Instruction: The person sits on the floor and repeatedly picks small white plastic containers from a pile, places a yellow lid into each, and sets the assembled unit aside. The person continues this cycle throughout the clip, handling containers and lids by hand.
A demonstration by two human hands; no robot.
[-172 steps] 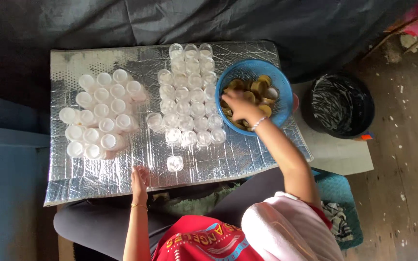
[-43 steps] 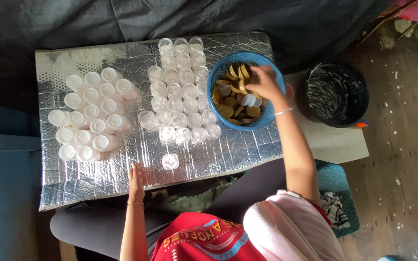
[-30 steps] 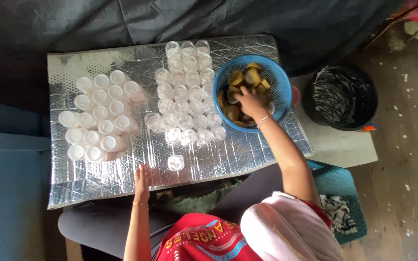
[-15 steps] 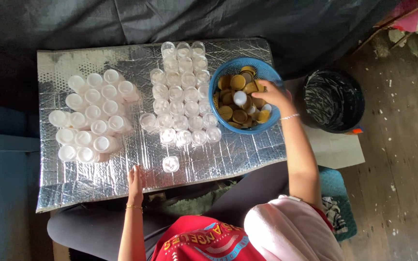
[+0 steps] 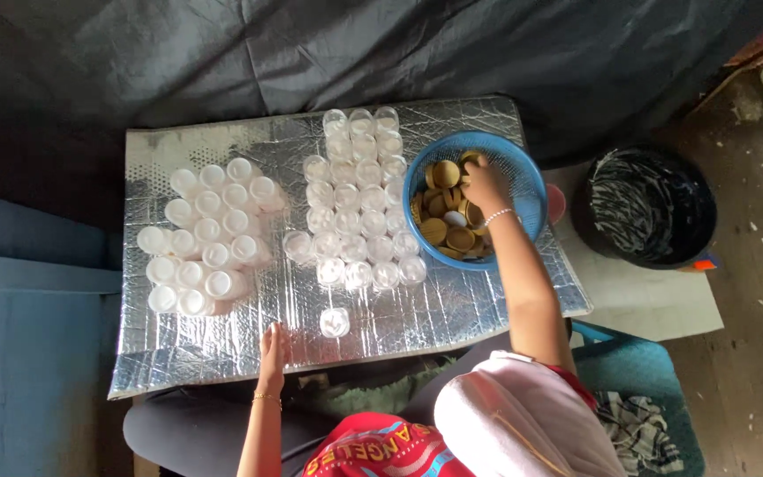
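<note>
- Head view: right hand (image 5: 486,184) is down in the blue basket (image 5: 523,181), fingers curled among the gold lids (image 5: 446,173); whether one is pinched, I cannot tell.
- Left hand (image 5: 273,346) rests flat and empty on the foil mat (image 5: 222,340), just beside a lone clear jar (image 5: 335,322).
- Step, judged: picking a lid; next it goes leftward to the open jars (image 5: 355,203).

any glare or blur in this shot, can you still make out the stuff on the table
Head view: soft, even light; the silver foil sheet shows mild sheen, no harsh glare. The clear jars blend together, edges soft. The right hand in the blue basket is slightly blurred; dark backdrop loses detail.
</note>
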